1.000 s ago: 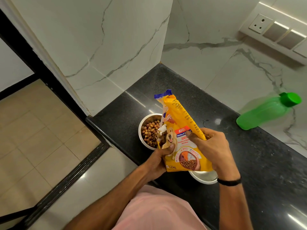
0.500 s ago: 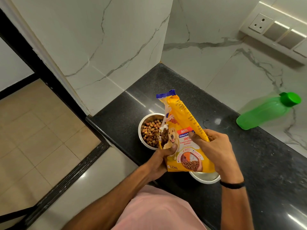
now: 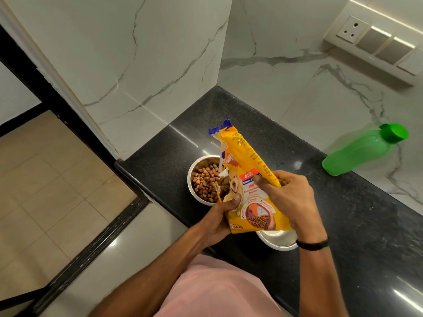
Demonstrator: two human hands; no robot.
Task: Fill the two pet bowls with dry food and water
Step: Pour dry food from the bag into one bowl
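A yellow dog-food bag (image 3: pixel 246 179) is held nearly upright over the counter by both hands. My left hand (image 3: pixel 219 217) grips its lower left edge near a torn opening. My right hand (image 3: pixel 289 197) grips its right side. Behind the bag's left edge stands a steel bowl (image 3: pixel 194 177) holding brown kibble (image 3: pixel 204 183). A second steel bowl (image 3: pixel 278 240) sits under the bag and my right wrist; its inside is mostly hidden. A green water bottle (image 3: pixel 364 149) with its green cap on stands at the back right, against the wall.
The black granite counter (image 3: pixel 354 225) ends in a corner of white marble walls, with its front edge just left of the kibble bowl. A switch panel (image 3: pixel 380 42) is on the right wall. Tiled floor and a black door frame (image 3: pixel 29 72) lie to the left.
The bag has been raised more upright, its top end lifting away from the kibble bowl. Both hands keep their grip. The bowls and bottle have not moved.
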